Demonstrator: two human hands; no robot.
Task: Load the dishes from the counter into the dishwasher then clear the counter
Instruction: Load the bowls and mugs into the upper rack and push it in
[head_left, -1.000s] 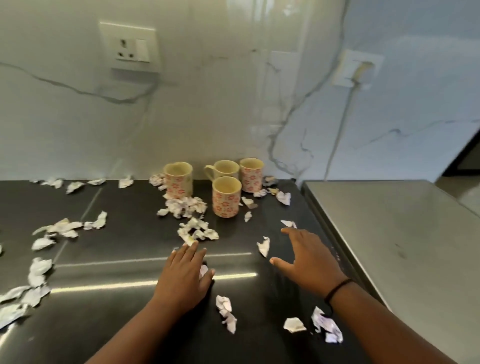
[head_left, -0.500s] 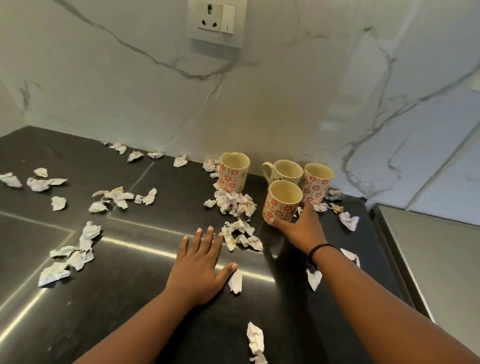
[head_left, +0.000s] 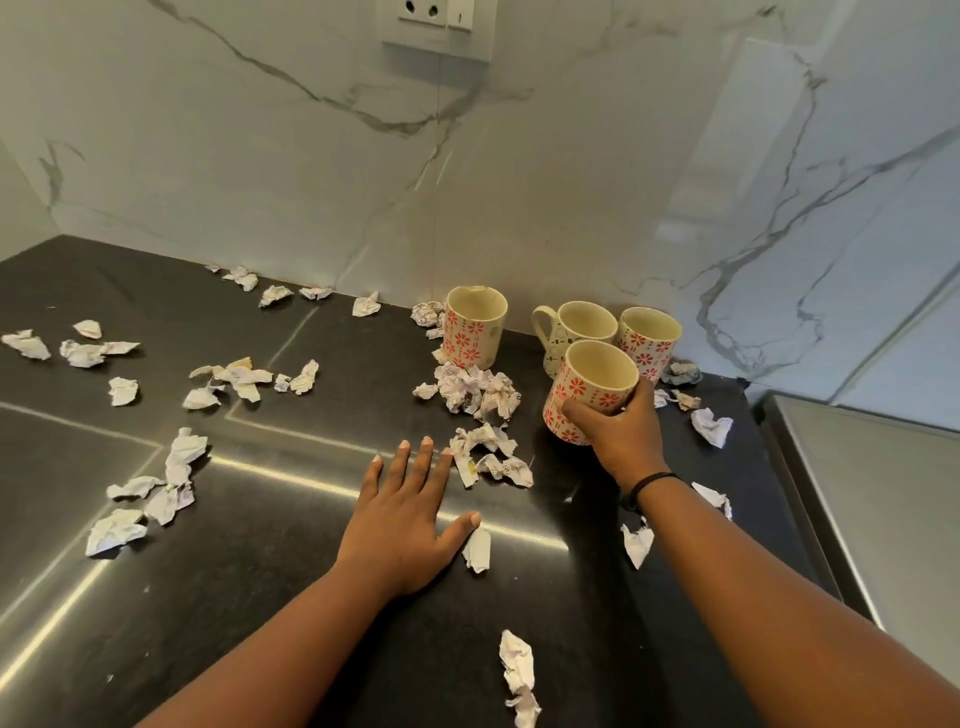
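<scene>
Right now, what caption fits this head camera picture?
Right hand grips a flowered mug while left hand rests on the paper-strewn counter.

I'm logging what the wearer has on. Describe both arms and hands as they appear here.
Both forearms are bare, with no sleeves in view and no gloves. The left hand wears no ring, watch or band that I can see. The right hand has a thin black band around its wrist, like a cord or hair tie. Fingernails are short and unpainted.
</scene>
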